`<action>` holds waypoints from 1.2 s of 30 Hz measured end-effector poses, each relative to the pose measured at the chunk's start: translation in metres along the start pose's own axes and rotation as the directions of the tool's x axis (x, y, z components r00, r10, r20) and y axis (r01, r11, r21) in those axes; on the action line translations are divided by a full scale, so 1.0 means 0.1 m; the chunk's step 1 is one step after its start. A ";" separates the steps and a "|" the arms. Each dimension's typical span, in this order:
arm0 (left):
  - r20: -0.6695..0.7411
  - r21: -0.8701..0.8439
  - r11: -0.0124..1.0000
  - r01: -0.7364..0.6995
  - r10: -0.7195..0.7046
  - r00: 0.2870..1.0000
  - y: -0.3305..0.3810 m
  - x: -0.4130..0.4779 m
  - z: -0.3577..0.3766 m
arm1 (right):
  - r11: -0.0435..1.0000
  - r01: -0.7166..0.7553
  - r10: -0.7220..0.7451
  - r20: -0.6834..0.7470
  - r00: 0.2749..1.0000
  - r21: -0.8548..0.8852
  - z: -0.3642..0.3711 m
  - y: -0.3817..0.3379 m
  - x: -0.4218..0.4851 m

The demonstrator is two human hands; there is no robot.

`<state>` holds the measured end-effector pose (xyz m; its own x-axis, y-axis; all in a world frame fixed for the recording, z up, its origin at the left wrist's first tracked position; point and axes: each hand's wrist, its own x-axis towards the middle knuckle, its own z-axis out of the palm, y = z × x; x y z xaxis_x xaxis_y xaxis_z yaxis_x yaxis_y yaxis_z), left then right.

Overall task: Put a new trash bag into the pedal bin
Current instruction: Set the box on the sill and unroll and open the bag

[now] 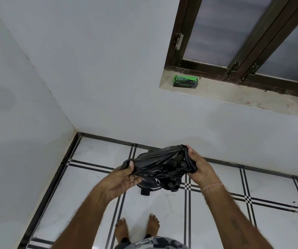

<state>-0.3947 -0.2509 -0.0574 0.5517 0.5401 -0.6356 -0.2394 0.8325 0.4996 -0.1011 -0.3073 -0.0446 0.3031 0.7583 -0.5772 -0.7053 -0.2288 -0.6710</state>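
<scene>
A crumpled black trash bag [160, 163] is stretched between both hands at about waist height. My left hand [122, 180] pinches its left edge between thumb and fingers. My right hand [199, 167] grips the bunched right side. Directly below the bag stands the black pedal bin [149, 184], mostly hidden by the bag and my left hand; only part of its rim and its foot pedal [145, 192] show.
A green and black garbage bag box [185, 81] sits on the window sill [234, 97] at upper right. The bin stands near a room corner, with white walls left and behind. My bare feet [137, 229] stand on the white tiled floor.
</scene>
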 end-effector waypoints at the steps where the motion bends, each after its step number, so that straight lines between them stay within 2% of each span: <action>1: -0.006 -0.053 0.998 -0.018 0.018 1.000 -0.01 0.00 -0.01 | 1.000 -0.003 0.003 0.001 1.000 -0.027 0.00 0.02 0.02; 5: -0.131 -0.211 0.972 -0.101 0.075 0.989 0.04 -0.01 0.02 | 0.996 -0.024 0.024 -0.011 1.000 -0.086 -0.12 0.13 0.11; 9: -0.306 -0.320 0.932 -0.169 0.067 0.950 0.12 -0.01 -0.01 | 0.996 -0.042 0.044 0.021 0.999 -0.085 -0.19 0.21 0.14; 12: -0.314 -0.397 0.902 -0.169 0.039 0.949 0.12 -0.03 -0.08 | 0.997 -0.026 0.025 -0.004 1.000 -0.071 -0.22 0.21 0.14; 14: -0.277 -0.334 0.931 -0.150 0.056 0.959 0.09 -0.06 -0.13 | 0.999 -0.018 0.017 -0.032 0.999 -0.037 -0.22 0.17 0.16; 17: -0.229 -0.193 0.971 -0.139 0.094 0.969 0.07 -0.08 -0.24 | 1.000 0.008 -0.008 0.001 1.000 0.003 -0.17 0.06 0.14; 19: -0.224 -0.133 0.979 -0.155 0.122 0.967 0.08 -0.10 -0.28 | 0.999 0.037 -0.035 0.039 0.999 -0.030 -0.18 0.02 0.16; 21: -0.206 -0.085 0.983 -0.165 0.145 0.968 0.10 -0.12 -0.33 | 0.993 0.059 -0.054 0.056 0.997 -0.104 -0.20 0.01 0.18; 24: -0.189 0.030 0.982 -0.184 0.187 0.964 0.10 -0.08 -0.39 | 0.973 0.042 -0.048 -0.021 0.999 -0.227 -0.17 0.13 0.22; 26: -0.234 0.124 0.978 -0.169 0.195 0.953 0.11 0.01 -0.38 | 0.936 0.009 -0.039 -0.079 0.996 -0.352 -0.03 0.21 0.18; 29: -0.348 0.308 0.946 -0.100 0.210 0.914 0.35 0.17 -0.12 | 0.821 -0.046 0.026 -0.043 0.999 -0.569 0.42 0.16 0.14; 31: -0.354 0.421 0.893 -0.158 0.322 0.878 0.76 0.18 0.20 | 0.762 0.039 -0.015 0.042 0.999 -0.647 0.87 -0.08 0.15; 32: -0.306 0.472 0.843 -0.258 0.431 0.849 1.01 0.16 0.39 | 0.748 0.172 -0.123 0.122 0.985 -0.641 1.11 -0.25 0.14; 33: -0.232 0.498 0.786 -0.368 0.529 0.816 1.21 0.11 0.59 | 0.714 0.369 -0.289 0.229 0.929 -0.596 1.32 -0.41 0.14; 34: -0.175 0.534 0.725 -0.435 0.598 0.782 1.35 0.08 0.71 | 0.624 0.557 -0.461 0.317 0.829 -0.548 1.48 -0.52 0.13; 35: -0.158 0.593 0.679 -0.433 0.625 0.764 1.40 0.11 0.74 | 0.501 0.679 -0.583 0.371 0.723 -0.536 1.53 -0.57 0.19; 36: -0.164 0.670 0.646 -0.367 0.611 0.774 1.33 0.17 0.68 | 0.429 0.662 -0.596 0.358 0.719 -0.615 1.48 -0.49 0.27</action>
<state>-0.3626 -0.1398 0.0385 0.1496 0.9472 -0.2836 0.1779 0.2564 0.9501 -0.1529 -0.1852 0.0417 0.4093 0.8997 0.1520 0.2921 0.0286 -0.9560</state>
